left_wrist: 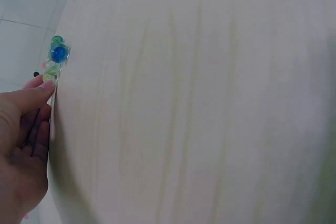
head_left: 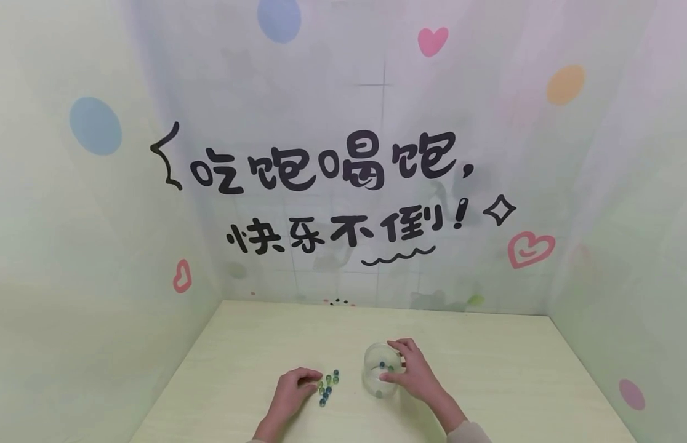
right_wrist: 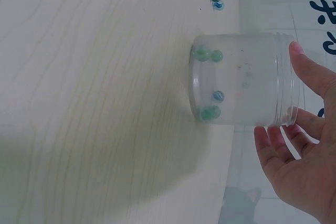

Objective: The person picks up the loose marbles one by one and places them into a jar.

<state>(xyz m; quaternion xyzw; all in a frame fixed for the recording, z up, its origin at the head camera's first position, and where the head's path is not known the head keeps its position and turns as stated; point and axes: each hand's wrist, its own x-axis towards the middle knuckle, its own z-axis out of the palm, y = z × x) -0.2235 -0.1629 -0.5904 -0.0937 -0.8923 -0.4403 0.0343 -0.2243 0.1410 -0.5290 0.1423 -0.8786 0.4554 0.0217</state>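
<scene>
A small group of blue and green-yellow glass marbles (head_left: 329,390) lies on the table, left of a clear plastic jar (right_wrist: 239,85). At the group's left edge my left hand (head_left: 290,394) has thumb and forefinger at a yellow-green marble (left_wrist: 50,76), seemingly pinching it; the contact is partly hidden. The jar stands upright with its mouth up and several marbles (right_wrist: 218,96) on its bottom. My right hand (head_left: 420,373) grips it near the threaded rim, the thumb on one side and fingers on the other.
The pale wood-grain table (head_left: 244,332) meets a printed backdrop (head_left: 332,111) at its back edge. Printed side walls (head_left: 72,246) rise to the left and right.
</scene>
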